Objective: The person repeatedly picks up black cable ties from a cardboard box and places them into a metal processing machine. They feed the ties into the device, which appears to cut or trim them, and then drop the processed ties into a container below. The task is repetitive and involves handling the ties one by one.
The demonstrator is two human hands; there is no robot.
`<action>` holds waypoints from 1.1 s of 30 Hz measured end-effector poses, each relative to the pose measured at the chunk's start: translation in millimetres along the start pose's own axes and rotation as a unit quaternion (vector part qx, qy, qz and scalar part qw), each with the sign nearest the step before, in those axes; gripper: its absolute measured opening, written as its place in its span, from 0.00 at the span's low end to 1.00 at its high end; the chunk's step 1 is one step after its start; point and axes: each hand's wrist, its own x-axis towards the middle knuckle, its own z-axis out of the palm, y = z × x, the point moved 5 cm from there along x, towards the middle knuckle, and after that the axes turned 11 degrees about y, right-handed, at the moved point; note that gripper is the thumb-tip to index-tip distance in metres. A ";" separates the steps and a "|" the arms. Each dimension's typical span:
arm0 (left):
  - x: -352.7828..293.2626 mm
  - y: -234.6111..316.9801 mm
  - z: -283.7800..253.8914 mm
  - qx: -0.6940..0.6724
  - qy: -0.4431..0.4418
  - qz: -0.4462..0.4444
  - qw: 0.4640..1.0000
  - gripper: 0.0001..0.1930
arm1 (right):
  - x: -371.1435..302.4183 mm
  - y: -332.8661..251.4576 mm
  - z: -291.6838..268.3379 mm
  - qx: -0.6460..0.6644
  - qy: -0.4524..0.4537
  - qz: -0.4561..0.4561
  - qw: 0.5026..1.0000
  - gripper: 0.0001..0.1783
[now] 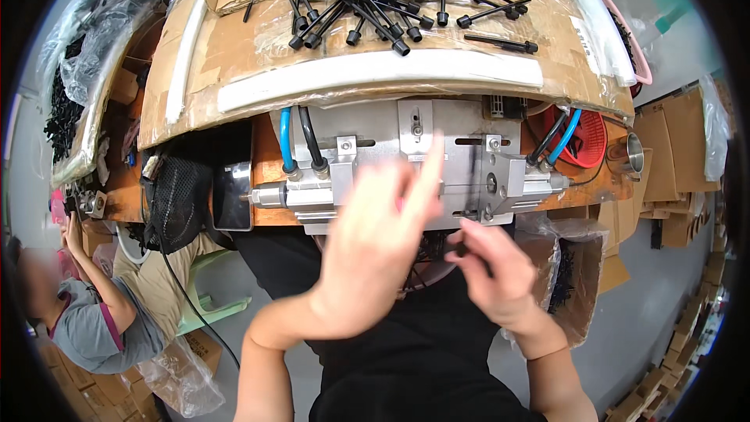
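Note:
My left hand (pixel 367 250) is raised in front of the grey metal clamping fixture (pixel 461 176), blurred by motion. Its index finger stretches up over the fixture's middle, and I cannot make out anything held in it. Just below the fixture's front edge, my right hand (pixel 500 273) has thumb and fingers pinched around a small dark part (pixel 459 250), too smeared to name. Two pneumatic cylinders with blue and black hoses (pixel 286 141) sit at the fixture's sides. Beyond it, a heap of black plastic rods with wider capped ends (pixel 383 0) lies on a taped cardboard surface (pixel 312 94).
A red basket (pixel 590 144) and a metal cup (pixel 625 155) stand at the right. At left are a dark screen device (pixel 233 195) and a black mesh bag (pixel 178 199). A plastic-lined carton (pixel 578 281) stands below right. Another person (pixel 117 312) sits at the far left.

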 end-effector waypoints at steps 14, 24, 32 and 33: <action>65.2 -37.7 -56.0 -0.039 0.109 -0.048 0.992 0.06 | -16.4 25.0 41.0 -0.058 -0.058 -0.053 0.995 0.36; -47.3 -7.7 -32.5 -0.061 0.106 -0.062 0.991 0.25 | 50.7 -2.3 -16.8 -0.136 0.058 -0.129 0.981 0.25; -48.0 -7.0 -7.6 -0.057 0.052 -0.041 0.996 0.39 | 240.6 26.0 -4.5 -0.354 -0.177 -0.203 0.896 0.08; -50.8 -7.3 -7.8 -0.056 0.049 -0.040 0.996 0.39 | 249.9 31.5 5.3 -0.365 -0.218 -0.170 0.889 0.08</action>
